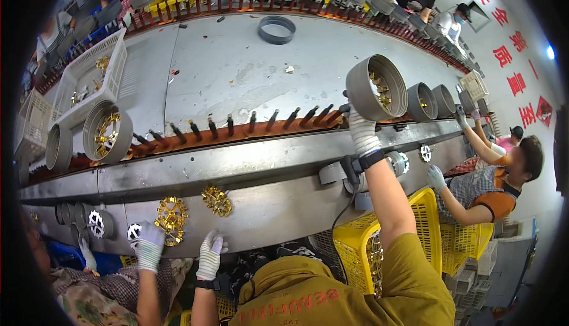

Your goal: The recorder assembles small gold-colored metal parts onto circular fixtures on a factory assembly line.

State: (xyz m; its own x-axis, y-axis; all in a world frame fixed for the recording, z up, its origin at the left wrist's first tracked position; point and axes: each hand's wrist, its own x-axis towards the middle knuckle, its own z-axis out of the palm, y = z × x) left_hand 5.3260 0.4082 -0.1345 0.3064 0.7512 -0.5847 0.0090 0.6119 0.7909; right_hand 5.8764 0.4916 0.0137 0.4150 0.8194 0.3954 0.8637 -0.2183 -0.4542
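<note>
The right hand [361,133], gloved, grips a grey drum [376,87] on the conveyor pegs. The left hand [210,255] rests spread on the bench [267,207] edge, below a gold wheel [217,201]. Red signs [517,80] mark the right wall.

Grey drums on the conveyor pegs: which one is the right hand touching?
The nearest large grey drum, its open face showing gold parts inside. The right hand reaches its lower edge; the other drums further right go untouched.

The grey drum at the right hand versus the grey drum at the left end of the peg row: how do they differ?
The right hand touches the right drum; the left drum has no hand on it. The right drum shows only a few gold pieces inside; the left drum's gold wheel-shaped insert fills its opening. Both are grey, open-faced, and sit along the peg row.
</note>
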